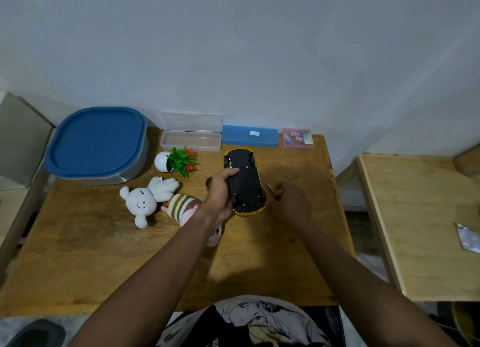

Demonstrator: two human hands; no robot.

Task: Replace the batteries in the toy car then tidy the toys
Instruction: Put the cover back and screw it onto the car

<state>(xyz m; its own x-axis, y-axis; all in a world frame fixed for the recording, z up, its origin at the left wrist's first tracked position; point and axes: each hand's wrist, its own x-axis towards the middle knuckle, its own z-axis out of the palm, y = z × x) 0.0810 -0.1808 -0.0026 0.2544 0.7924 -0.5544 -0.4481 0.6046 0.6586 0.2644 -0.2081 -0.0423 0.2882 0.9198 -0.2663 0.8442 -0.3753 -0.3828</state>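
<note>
The yellow toy car (246,183) lies upside down in the middle of the wooden table (104,255), its black underside facing up. My left hand (220,190) grips the car's left side, thumb on the underside. To the right of the car, my right hand (292,203) is closed on a small screwdriver (272,190) whose tip points up and left toward the car. A small pink box of batteries (297,138) stands at the back right of the table.
A large blue-lidded container (96,145) sits at the back left. An open clear case (191,136) and a blue case (249,135) line the wall. A white plush (145,198), a striped doll (181,206) and a toy plant (179,160) lie left of the car. A second table (420,216) stands right.
</note>
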